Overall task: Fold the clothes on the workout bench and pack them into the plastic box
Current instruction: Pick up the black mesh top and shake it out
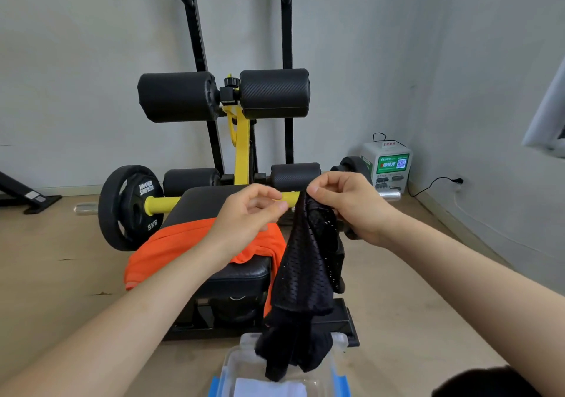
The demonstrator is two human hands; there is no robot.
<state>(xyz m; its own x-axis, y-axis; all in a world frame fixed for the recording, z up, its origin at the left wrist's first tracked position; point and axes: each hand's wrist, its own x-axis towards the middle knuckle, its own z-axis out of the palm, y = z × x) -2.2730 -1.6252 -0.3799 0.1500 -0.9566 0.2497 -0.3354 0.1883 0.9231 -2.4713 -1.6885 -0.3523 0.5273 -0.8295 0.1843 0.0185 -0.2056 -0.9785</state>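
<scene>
Over 1 bench (pixel 241 272), R hand (pixel 345 207) pinches 1 blk mesh garment (pixel 305 271), L hand (pixel 249 213) curled empty

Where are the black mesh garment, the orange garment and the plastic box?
black mesh garment (pixel 302 274), head view, hanging middle panel
orange garment (pixel 171 243), head view, left drape
plastic box (pixel 234 363), head view, left wall

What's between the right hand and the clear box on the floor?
Head view: the black mesh garment, pinched by the right hand, hangs down to the rim of the plastic box.
</scene>
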